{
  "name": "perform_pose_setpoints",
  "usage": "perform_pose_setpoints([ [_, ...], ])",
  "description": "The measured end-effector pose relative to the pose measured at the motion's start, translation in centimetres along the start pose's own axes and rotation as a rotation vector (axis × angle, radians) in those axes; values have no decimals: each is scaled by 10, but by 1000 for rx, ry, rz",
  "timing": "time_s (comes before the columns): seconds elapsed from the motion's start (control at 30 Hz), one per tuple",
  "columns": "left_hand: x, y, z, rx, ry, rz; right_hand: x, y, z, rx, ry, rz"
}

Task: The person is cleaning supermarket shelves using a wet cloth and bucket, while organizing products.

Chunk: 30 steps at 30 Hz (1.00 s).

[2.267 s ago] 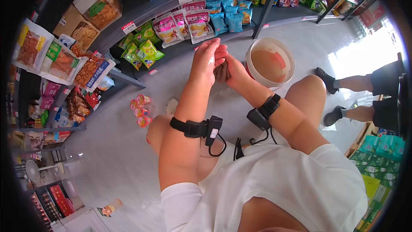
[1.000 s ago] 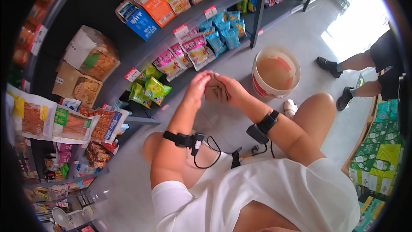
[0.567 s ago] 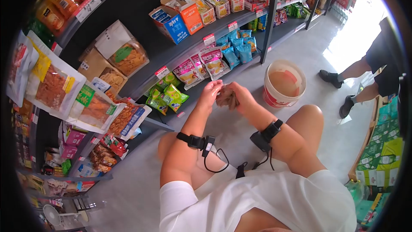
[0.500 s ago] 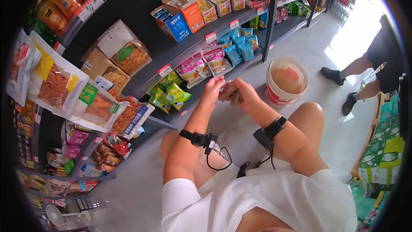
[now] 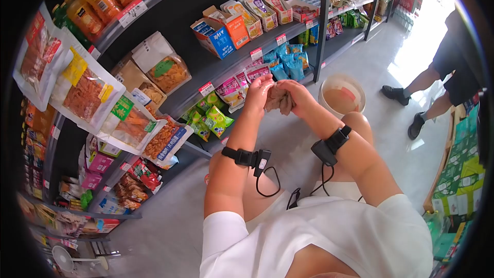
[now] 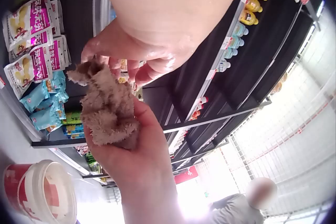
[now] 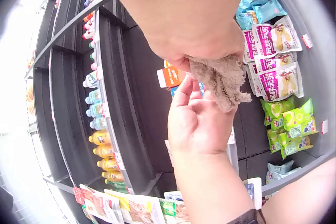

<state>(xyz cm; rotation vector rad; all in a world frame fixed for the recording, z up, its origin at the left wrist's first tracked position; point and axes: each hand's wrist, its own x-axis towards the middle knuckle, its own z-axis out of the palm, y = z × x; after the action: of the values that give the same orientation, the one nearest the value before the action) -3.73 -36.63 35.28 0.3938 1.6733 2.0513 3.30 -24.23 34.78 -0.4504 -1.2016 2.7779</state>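
A crumpled, greyish-brown cloth (image 5: 279,100) is between the two hands, in front of the lower shelf. My right hand (image 5: 302,97) grips it with bent fingers; in the left wrist view this hand (image 6: 144,155) comes from below around the fluffy cloth (image 6: 111,111). My left hand (image 5: 256,95) touches the cloth's other side, and in the right wrist view its palm (image 7: 202,127) faces up, fingers loosely bent, under the hanging cloth (image 7: 223,79). The left fingers look wet. Part of the left fingers is hidden behind the cloth.
A white bucket (image 5: 342,95) with brownish contents stands on the floor right of the hands. Shelves of snack bags (image 5: 217,121) and boxes curve along the front and left. Another person's legs (image 5: 424,85) are at the right, beyond the bucket.
Both hands have moved slightly up and right in the head view with the cloth, which now looks more bunched between them. The view has shifted, showing more shelf at the upper left.
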Motion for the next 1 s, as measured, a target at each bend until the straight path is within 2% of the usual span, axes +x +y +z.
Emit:
perform_pose_setpoints([
  [0.03, -4, 2, -3, 10, 33, 9, 0, 1, 6, -20, 75, -51],
  [0.1, -10, 7, -12, 8, 99, 47, 17, 7, 4, -121, -2, -43],
  [0.23, -3, 19, -45, -49, 219, 116, 47, -4, 37, -368, -170, -37],
  [0.37, 12, 13, -67, -165, 314, 110, 66, -25, 75, -835, -133, -232],
  [0.4, 18, 9, -71, -186, 339, 76, 85, -27, 71, -930, -237, -289],
  [0.47, 23, 4, -74, -288, 325, 56, 112, -40, 84, -1393, -311, -703],
  [0.53, 26, 16, -71, -328, 318, 82, 123, -47, 109, -1577, -241, -876],
  [0.57, 26, 21, -70, -345, 316, 96, 119, -50, 130, -1528, -125, -824],
  [0.67, 28, 26, -71, -375, 331, 132, 144, -54, 169, -1657, -90, -991],
  [0.77, 26, 30, -68, -435, 387, 122, 175, -51, 190, -1900, -64, -856],
  [0.8, 26, 34, -67, -459, 396, 115, 196, -44, 189, -1943, -16, -930],
  [0.9, 30, 36, -69, -467, 430, 154, 203, -46, 198, -2100, -18, -679],
  [1.0, 31, 31, -77, -446, 444, 158, 211, -42, 194, -2047, -78, -702],
])
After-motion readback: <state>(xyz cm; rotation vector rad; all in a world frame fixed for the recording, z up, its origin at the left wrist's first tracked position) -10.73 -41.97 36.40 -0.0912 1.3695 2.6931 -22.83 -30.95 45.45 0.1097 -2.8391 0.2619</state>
